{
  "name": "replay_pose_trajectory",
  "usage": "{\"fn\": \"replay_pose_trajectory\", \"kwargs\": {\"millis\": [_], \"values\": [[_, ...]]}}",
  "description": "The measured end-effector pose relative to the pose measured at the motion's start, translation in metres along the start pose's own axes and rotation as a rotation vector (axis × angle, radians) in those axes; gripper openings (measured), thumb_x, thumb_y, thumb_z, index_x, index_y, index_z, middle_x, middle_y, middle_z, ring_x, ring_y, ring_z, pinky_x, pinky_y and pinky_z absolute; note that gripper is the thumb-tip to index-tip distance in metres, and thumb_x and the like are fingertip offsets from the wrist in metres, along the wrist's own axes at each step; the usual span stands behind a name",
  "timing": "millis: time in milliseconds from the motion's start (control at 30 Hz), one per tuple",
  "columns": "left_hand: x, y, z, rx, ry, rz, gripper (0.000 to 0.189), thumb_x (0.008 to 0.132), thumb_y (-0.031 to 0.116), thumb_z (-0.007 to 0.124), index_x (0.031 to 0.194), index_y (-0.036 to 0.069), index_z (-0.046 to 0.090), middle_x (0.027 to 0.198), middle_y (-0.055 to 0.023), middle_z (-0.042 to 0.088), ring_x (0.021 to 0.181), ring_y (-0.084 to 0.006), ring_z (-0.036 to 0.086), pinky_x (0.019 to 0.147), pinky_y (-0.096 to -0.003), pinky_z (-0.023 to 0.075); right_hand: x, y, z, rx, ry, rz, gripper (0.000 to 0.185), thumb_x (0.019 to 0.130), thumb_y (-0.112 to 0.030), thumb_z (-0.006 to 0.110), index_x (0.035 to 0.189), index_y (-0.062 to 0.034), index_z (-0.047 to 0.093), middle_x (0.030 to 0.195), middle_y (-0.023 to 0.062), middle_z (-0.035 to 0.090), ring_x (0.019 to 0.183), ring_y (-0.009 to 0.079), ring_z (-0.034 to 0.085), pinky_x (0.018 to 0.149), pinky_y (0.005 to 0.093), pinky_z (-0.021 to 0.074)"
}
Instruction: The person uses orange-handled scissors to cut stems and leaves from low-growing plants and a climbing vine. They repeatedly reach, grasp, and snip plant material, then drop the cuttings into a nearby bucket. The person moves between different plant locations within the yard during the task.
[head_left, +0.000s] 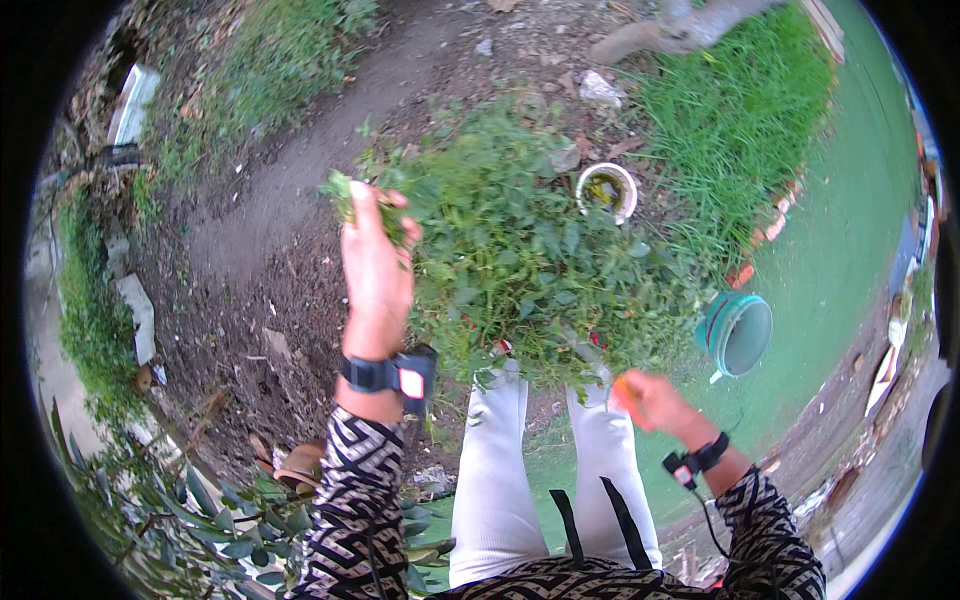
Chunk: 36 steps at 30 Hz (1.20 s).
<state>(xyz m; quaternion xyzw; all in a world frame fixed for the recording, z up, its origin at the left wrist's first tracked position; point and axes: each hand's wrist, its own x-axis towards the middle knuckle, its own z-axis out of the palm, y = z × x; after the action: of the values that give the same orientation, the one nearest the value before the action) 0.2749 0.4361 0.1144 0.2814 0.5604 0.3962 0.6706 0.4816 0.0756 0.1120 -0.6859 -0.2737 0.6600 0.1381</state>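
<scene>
My left hand is raised over bare soil at the left edge of a low leafy plant patch. Its fingers are closed around a small bunch of green leaves. Lower right, near my right shin, my right hand grips the orange handle of a bladed tool. The tool's greyish blade points up and left into the greenery; blur and leaves hide its exact shape. Stems cover most of my feet, below my white trousers.
A white tub holding dark liquid stands at the patch's far side. Right of the patch, a teal bucket lies tilted on green ground. Bricks edge the grass. A tree branch crosses at the top.
</scene>
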Motion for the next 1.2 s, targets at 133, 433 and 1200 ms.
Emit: {"fn": "replay_pose_trajectory", "kwargs": {"millis": [133,433,1200], "values": [[-0.097,-0.069,0.094,0.208,-0.277,-0.055,0.037,0.103,0.044,0.046,0.087,0.012,0.056,0.077,-0.0012,0.059,0.064,-0.0094,0.052,0.057,-0.0254,0.0438,-0.048,0.062,0.057,-0.205,-0.200,-0.030,0.038,0.091,-0.048,0.062,0.091,-0.0097,0.059,0.077,0.0152,0.065,0.072,0.0319,0.066,0.064,0.0424,0.0499],[-0.313,-0.322,0.267,0.972,-0.765,-0.192,0.040,0.099,0.043,0.050,0.101,0.006,0.062,0.070,-0.0126,0.064,0.066,-0.0323,0.064,0.063,-0.0440,0.0499,-0.067,0.108,0.051,0.434,-0.048,-0.890,0.039,0.083,-0.025,0.070,0.114,-0.0034,0.060,0.106,0.0127,0.067,0.097,0.0273,0.064,0.090,0.0381,0.0512],[0.024,-0.055,0.118,1.416,-0.583,0.178,0.008,0.087,0.016,0.072,0.088,0.008,0.073,0.080,0.0031,0.070,0.071,-0.0056,0.059,0.068,-0.0229,0.0499,-0.034,0.089,-0.032,0.148,0.133,-0.094,0.050,0.080,-0.053,0.074,0.084,-0.0047,0.059,0.073,0.0156,0.063,0.066,0.0337,0.061,0.063,0.0398,0.0478]]}}
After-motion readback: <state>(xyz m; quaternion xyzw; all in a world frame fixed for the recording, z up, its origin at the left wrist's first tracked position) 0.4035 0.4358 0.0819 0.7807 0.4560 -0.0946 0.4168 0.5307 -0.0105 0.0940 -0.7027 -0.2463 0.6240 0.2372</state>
